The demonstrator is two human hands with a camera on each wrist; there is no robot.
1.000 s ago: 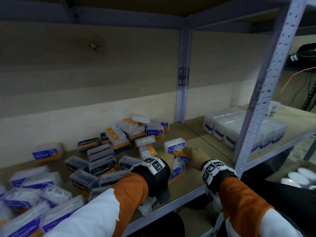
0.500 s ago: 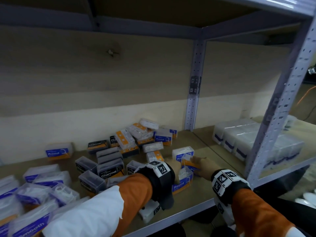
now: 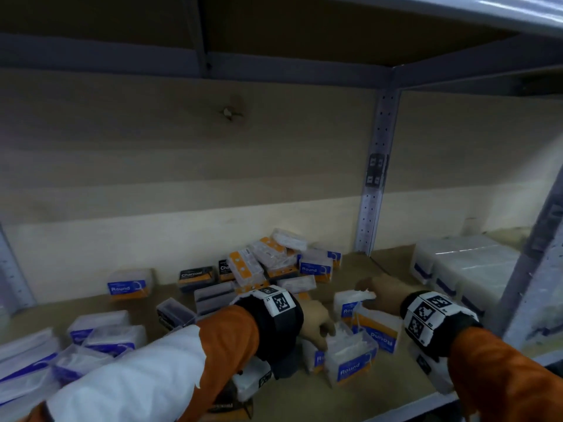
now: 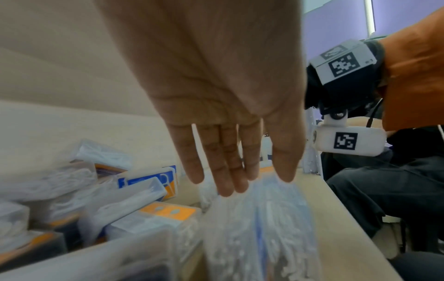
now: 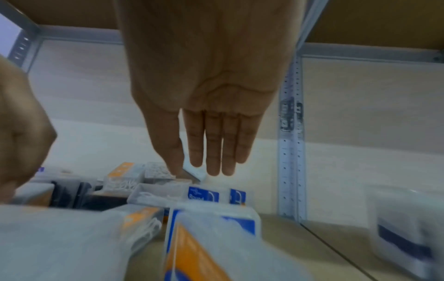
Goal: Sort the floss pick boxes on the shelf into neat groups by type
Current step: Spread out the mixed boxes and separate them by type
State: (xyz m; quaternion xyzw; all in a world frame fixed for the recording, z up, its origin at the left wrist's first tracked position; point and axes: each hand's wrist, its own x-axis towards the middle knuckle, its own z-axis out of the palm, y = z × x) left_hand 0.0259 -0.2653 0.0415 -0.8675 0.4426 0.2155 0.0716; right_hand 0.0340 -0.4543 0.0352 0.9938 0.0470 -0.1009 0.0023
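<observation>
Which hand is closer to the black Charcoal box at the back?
Left. The left hand is just right of and nearer than the Charcoal box; the right hand is farther right.

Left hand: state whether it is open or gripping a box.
Open. The left hand shows straight fingers, curled round nothing, above a clear floss pick box.

Person, two arms: orange sleeves (image 3: 499,373) with white upper panels (image 3: 131,373). Each wrist carries a black strap (image 3: 283,330) topped by a white block printed with black square fiducial markers (image 3: 426,312). Below the strap hangs a white camera pod (image 4: 348,141) on a black-screwed bracket, marker-tagged. Dark trousers (image 4: 374,188).
</observation>
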